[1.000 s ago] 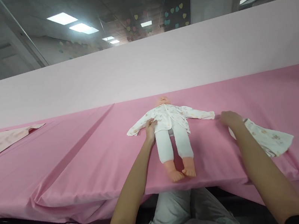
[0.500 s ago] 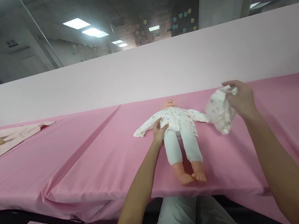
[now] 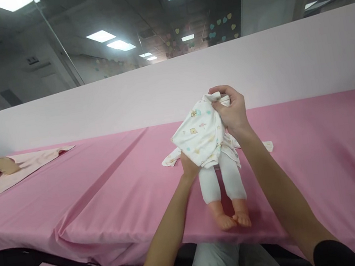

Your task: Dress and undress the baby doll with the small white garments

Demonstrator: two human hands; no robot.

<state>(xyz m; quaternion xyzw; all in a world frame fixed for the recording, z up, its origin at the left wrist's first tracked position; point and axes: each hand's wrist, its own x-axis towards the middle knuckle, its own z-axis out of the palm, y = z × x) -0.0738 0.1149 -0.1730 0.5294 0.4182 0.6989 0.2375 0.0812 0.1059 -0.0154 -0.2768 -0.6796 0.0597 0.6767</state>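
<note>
A baby doll (image 3: 225,220) lies on its back on the pink-covered table, feet toward me, in white leggings and a white printed jacket (image 3: 171,158) with its sleeves spread. My right hand (image 3: 232,108) is closed on the top edge of a small white baby garment (image 3: 201,130) printed with little bears. The garment hangs over the doll's torso and hides its head; I cannot tell what kind of garment it is. My left hand (image 3: 189,167) is at the doll's side, by the garment's lower edge. Its fingers are hidden behind the cloth.
Pink cloth (image 3: 113,174) covers the table, with a raised fold to the left. At the far left, another doll (image 3: 4,165) lies on a pale pink sheet (image 3: 38,161). A white low wall (image 3: 93,110) with glass above runs along the back.
My right hand has carried the garment leftward, from beside the doll to above its torso, where the cloth now hangs spread out. My left hand has stayed at the doll's side.
</note>
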